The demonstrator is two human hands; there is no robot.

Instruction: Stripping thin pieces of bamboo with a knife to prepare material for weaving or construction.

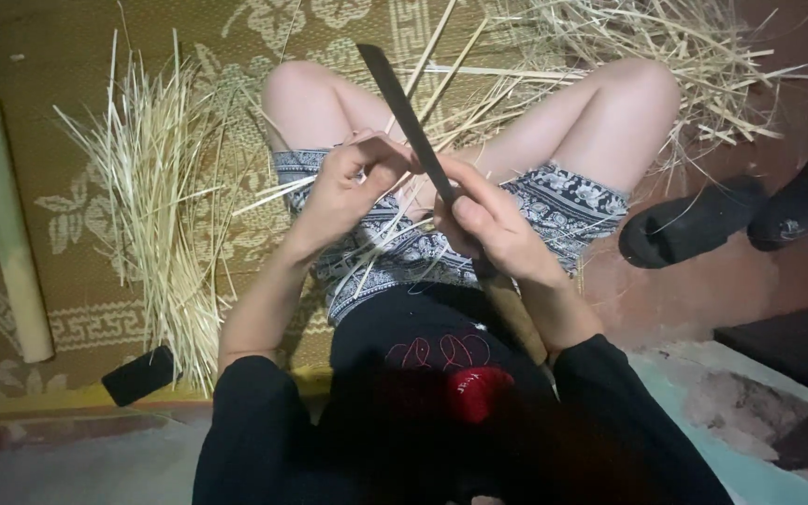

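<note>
A person sits on a woven floor mat (236, 56), seen from above, knees spread toward twelve o'clock. The right hand (493, 229) is closed around the handle of a long dark knife (409, 122), whose blade slants up toward eleven o'clock, its tip well above the lap. The left hand (353, 187) pinches a thin bamboo strip (268, 196) between thumb and fingertips, pressed right against the blade at the centre of the view; the strip's pale end trails off toward nine o'clock.

The step in hand looks like splitting or shaving the strip along the knife edge. The next move likely calls for a steady draw of the strip against the blade, with the left fingertips kept off the cutting edge, which lies touching close.

At nine o'clock a heap of split bamboo strips (156, 215) lies beside the left thigh. Further out, near the mat's left edge, lies a thick bamboo pole (7, 224). A small black rectangular object (137, 374) sits at seven o'clock. A second tangle of bamboo offcuts (666, 56) spreads at one o'clock. Two dark slippers (731, 215) rest at three o'clock on the bare floor. Open room for the blade lies toward twelve o'clock, between the knees; both sides are crowded with strips.
</note>
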